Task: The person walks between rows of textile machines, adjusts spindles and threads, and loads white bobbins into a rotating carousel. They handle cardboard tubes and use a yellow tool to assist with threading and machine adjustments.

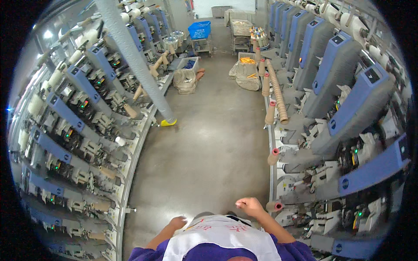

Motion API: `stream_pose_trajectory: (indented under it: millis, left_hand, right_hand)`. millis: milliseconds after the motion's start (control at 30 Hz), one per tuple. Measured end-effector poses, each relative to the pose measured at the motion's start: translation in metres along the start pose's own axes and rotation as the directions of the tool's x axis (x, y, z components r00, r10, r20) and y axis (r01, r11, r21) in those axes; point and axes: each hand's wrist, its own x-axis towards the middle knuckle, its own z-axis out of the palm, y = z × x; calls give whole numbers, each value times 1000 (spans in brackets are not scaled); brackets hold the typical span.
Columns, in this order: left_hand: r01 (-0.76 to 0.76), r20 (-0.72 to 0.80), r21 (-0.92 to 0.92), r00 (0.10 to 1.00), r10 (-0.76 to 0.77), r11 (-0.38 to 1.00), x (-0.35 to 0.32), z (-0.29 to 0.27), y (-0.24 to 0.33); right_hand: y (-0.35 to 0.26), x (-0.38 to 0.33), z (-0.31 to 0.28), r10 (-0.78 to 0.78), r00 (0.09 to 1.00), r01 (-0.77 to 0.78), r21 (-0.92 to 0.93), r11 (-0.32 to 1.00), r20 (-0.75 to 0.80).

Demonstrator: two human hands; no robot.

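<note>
I stand in an aisle between two rows of grey and blue winding machines. My right hand (249, 205) is curled into a loose fist with nothing in it, just left of a cardboard tube with a pink end (274, 205) on the right machine's rail. My left hand (177, 222) hangs low by my white apron, fingers curled; whether it holds anything is hidden.
The left machine row (82, 130) and the right machine row (344, 108) line a concrete floor (204, 130). A grey pillar (139, 65) stands left of the aisle. Stacked cardboard tubes (277, 89), sacks (185, 80), a blue crate (199, 29) and carts lie farther down the aisle.
</note>
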Motion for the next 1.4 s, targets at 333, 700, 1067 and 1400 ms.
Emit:
stream_pose_trajectory:
  millis: [333,700,1067,1400]
  left_hand:
    - [531,422,-13,771,-477,847,158,-88,-99]
    - [2,-226,31,974,5,1000,569,-487,-27]
    - [-195,358,81,921,154,977,776,-556,36]
    - [-4,294,225,954,-64,974,952,-699,86]
  right_hand:
    - [-3,232,-68,136,982,-142,-42,989,-128]
    - [-19,435,-197,233,904,-200,126,972,-359]
    - [35,629,-446,404,584,-64,456,888,-704]
    - [54,740,-499,213,597,-227,92,969,-773]
